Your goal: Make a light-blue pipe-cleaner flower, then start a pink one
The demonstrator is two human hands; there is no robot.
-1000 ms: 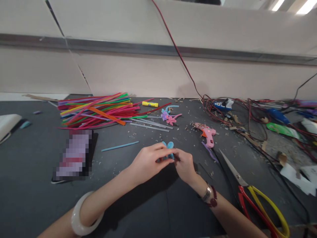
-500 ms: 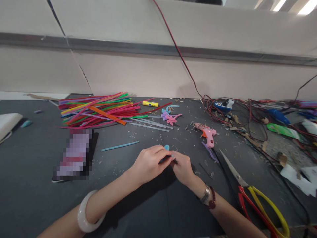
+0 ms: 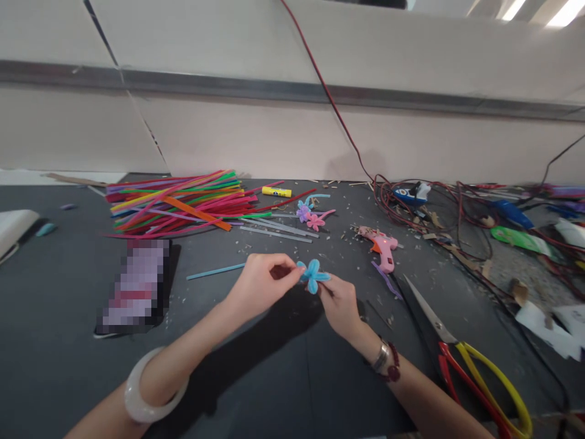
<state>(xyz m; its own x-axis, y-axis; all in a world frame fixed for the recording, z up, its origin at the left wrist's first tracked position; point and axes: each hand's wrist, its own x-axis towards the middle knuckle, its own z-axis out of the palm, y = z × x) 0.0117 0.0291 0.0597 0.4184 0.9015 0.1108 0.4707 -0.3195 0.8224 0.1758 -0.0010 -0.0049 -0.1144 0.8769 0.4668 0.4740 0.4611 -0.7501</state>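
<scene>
A light-blue pipe-cleaner flower (image 3: 313, 276) with rounded loop petals is held above the dark table. My left hand (image 3: 265, 283) pinches its left petal between thumb and fingertips. On the other side, my right hand (image 3: 339, 303) grips the flower at its right petal, fingers closed. A straight blue pipe cleaner (image 3: 214, 272) lies on the table, partly behind my left hand. Farther back are small finished flowers, a pink one (image 3: 315, 222) and a purple one (image 3: 303, 213), with a blue one (image 3: 308, 203) beside them.
A bundle of coloured pipe cleaners (image 3: 183, 204) lies at the back left, a phone (image 3: 134, 286) nearer. To the right are a pink glue gun (image 3: 384, 247) with its cord, large open scissors (image 3: 448, 338) and tangled red wires (image 3: 388, 198). A yellow glue stick (image 3: 276, 191) lies behind.
The blue flower, mostly hidden between my hands before, now shows its petals. My left hand has shifted left and my fingertips have moved apart around the flower.
</scene>
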